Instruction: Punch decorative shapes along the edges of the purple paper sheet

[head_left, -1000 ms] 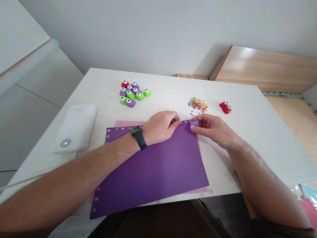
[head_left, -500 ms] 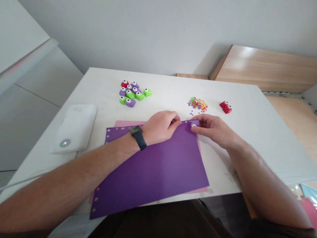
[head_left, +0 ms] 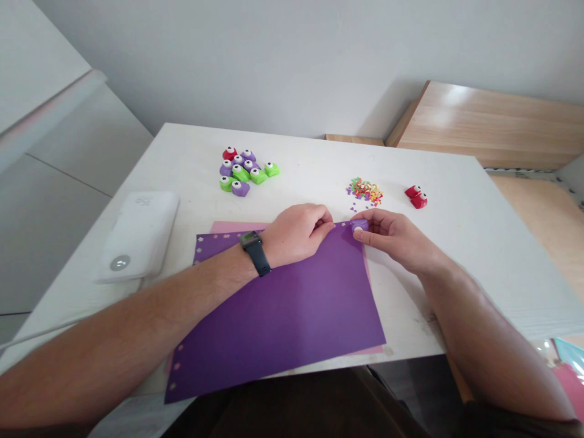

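A sheet of purple paper lies over a pink sheet, with small cut-out shapes along its left and far edges. My left hand, with a dark watch on the wrist, pinches the far edge of the purple paper. At the far right corner of that sheet, my right hand is closed around a purple craft punch. Its thumb rests on the punch's white button, and the punch sits over the paper's edge.
Several red, purple and green craft punches stand at the back left. A heap of coloured paper bits lies behind my right hand, with two red punches to its right. A white device with a cable lies at left.
My right thumb has shifted slightly on the white button of the purple punch. Both hands and the paper stay almost where they were.
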`<control>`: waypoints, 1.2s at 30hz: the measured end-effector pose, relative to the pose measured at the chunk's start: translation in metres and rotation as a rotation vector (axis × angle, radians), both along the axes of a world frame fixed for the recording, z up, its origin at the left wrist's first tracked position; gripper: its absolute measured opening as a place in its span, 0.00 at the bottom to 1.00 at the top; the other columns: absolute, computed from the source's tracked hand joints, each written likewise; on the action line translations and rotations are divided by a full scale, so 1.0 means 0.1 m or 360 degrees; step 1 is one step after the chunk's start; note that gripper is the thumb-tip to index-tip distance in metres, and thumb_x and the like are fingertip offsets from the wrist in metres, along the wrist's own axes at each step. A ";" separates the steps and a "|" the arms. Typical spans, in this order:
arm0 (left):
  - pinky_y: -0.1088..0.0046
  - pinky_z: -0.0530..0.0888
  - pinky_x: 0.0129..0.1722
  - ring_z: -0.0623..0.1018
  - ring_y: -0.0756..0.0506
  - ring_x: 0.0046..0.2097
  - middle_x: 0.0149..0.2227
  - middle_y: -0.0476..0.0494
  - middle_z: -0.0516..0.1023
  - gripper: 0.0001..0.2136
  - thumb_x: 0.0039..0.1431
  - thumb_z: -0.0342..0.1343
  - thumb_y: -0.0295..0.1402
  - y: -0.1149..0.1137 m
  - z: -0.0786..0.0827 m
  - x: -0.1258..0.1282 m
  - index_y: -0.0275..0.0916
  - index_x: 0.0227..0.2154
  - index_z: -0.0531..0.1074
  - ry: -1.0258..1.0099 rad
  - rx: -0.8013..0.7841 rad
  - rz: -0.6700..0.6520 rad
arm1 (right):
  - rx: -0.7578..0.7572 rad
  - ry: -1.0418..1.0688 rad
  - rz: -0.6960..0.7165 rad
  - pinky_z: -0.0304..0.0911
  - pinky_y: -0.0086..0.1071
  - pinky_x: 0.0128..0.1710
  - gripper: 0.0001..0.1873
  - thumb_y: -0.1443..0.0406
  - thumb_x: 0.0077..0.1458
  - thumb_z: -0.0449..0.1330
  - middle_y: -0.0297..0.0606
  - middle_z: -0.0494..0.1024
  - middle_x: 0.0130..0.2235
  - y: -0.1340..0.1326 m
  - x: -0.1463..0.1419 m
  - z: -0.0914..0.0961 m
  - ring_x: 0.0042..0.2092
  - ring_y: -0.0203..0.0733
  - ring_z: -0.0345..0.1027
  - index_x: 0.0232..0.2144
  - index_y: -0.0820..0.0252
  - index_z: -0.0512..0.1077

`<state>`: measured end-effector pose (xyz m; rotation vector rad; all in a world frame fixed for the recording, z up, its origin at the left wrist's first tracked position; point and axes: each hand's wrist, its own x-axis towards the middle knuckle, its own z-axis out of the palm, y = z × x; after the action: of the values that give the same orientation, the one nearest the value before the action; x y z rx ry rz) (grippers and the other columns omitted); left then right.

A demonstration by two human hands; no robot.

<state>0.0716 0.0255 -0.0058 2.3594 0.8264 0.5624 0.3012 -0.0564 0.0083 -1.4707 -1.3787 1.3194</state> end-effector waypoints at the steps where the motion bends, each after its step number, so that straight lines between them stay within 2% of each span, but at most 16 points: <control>1: 0.69 0.71 0.37 0.78 0.45 0.37 0.35 0.45 0.80 0.07 0.66 0.53 0.33 0.00 0.00 0.00 0.39 0.36 0.75 0.0001 0.0000 0.0000 | -0.0002 0.0000 0.0000 0.68 0.38 0.44 0.19 0.54 0.54 0.70 0.40 0.81 0.43 0.00 0.00 0.00 0.42 0.43 0.72 0.44 0.58 0.77; 12: 0.69 0.71 0.37 0.78 0.45 0.37 0.35 0.45 0.81 0.07 0.67 0.53 0.33 -0.01 0.01 0.01 0.38 0.36 0.75 0.0016 -0.0003 -0.0006 | 0.0004 0.0034 -0.0002 0.67 0.39 0.46 0.19 0.54 0.53 0.70 0.40 0.81 0.43 0.01 0.00 -0.01 0.43 0.44 0.72 0.44 0.58 0.78; 36: 0.70 0.71 0.37 0.78 0.46 0.37 0.35 0.45 0.80 0.07 0.67 0.53 0.33 0.00 0.01 0.01 0.38 0.36 0.75 0.0003 0.0000 -0.0018 | 0.0003 0.0029 -0.0027 0.68 0.37 0.43 0.19 0.55 0.54 0.70 0.39 0.80 0.42 0.01 0.00 -0.04 0.41 0.41 0.72 0.44 0.59 0.77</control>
<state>0.0722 0.0251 -0.0053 2.3638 0.8134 0.5554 0.3009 -0.0551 0.0041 -1.4622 -1.3527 1.3175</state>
